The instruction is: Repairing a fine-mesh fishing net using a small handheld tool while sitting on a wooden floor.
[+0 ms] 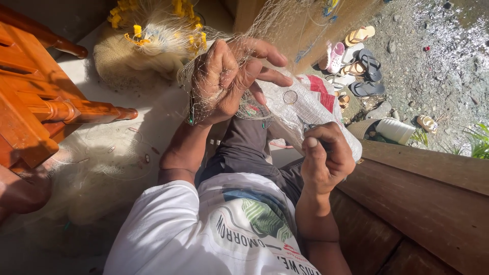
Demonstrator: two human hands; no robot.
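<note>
My left hand (224, 81) raised, fingers curled, bunching fine fishing net (204, 76) draped over it. My right hand (326, 158) closed in loose fist, pinching small netting needle (305, 127), mostly hidden. Net trails across my lap to heap with yellow floats (153, 35). White woven sack (305, 107) under hands. Wooden chair (41, 107) at left; sandals (356, 61) on gravel beyond.

Your left hand (224, 81) is up in the net (153, 46), ahead of your right hand (326, 158). A chair (41, 102) stands to your left; sandals (356, 66) lie on the ground beyond a sack (310, 107) on your lap.
</note>
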